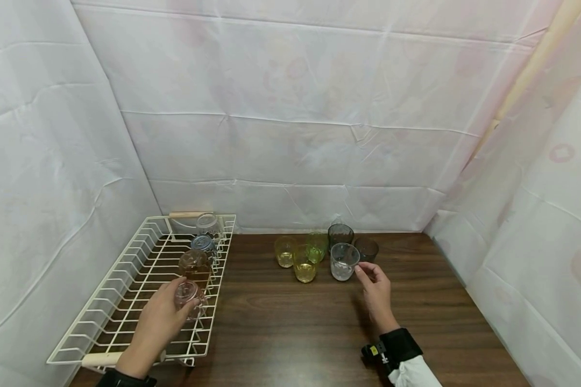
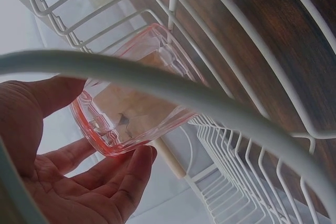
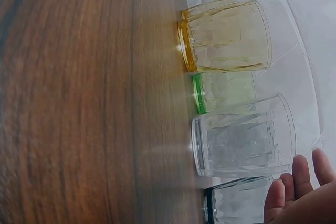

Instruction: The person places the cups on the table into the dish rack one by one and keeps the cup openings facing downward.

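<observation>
Left cuff: the black wristband (image 1: pixel 126 379) lies nearest the head camera, just behind your working fingers.
Pink glass: a transparent pink glass tumbler (image 1: pixel 188 293), upside down, at the near right of the wooden-handled cream wire rack (image 1: pixel 101 359); you cannot tell whether its rim meets the wires.
Left hand: your left hand (image 1: pixel 160 317) pinches its thick base between thumb and fingers.
Good seating: the step looks like settling this glass, so keep its base level and feel the wires bear the rim before easing your grip.
Amber neighbour: a transparent amber glass tumbler (image 1: pixel 195 263) is just beyond; a sideways push could knock it.
Farther rack: a blue glass tumbler (image 1: pixel 203 243), then a colourless one (image 1: pixel 208 222).
Right hand: your right hand (image 1: pixel 377 293) has loosely bent fingers at the rim of a clear faceted glass tumbler (image 1: pixel 344 263); contact is unclear.
Brown wooden tabletop (image 1: pixel 281 333): yellow, green and dark tumblers crowd that rim, so approach gently.
</observation>
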### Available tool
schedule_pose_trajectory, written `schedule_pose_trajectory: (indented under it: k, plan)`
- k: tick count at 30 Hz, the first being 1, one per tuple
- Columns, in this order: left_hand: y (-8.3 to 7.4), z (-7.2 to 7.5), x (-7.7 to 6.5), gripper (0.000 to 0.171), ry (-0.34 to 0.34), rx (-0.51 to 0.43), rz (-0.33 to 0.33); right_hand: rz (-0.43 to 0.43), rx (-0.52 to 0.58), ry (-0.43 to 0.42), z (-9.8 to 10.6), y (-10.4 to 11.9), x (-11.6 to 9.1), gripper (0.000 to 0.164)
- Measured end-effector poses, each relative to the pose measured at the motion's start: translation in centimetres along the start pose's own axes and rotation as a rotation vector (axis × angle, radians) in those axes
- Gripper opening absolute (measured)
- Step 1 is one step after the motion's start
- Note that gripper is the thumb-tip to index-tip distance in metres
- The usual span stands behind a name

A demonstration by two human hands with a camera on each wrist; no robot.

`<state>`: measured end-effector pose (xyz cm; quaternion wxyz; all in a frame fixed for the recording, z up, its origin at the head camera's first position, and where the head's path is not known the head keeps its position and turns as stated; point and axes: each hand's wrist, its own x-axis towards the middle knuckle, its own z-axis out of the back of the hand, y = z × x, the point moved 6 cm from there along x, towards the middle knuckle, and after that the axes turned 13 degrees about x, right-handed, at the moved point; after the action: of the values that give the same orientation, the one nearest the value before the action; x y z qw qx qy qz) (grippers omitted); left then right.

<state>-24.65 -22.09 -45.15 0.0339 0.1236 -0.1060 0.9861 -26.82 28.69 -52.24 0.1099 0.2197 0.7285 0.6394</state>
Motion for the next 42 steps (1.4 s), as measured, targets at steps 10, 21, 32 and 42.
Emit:
schedule_pose_trajectory:
  k: [10,21,32,42]
  plan:
    - [0.0,0.2,-0.1,0.071,-0.015,0.003,0.014,0.024,0.008,-0.007,-0.2,0.4,-0.1,0.029]
    - [0.1,0.5,-0.3,0.071,-0.020,-0.011,0.036,0.024,-0.019,0.004,-0.1,0.4,0.2,0.034]
    - [-0.3,2.9,-0.3,0.074,-0.117,-0.016,0.024,0.104,-0.259,0.075,-0.9,1.4,0.6,0.049]
    - [0.9,5.4,-1.2,0.063,-0.202,-0.027,0.069,0.111,-0.512,0.168,-2.9,0.7,1.7,0.080]
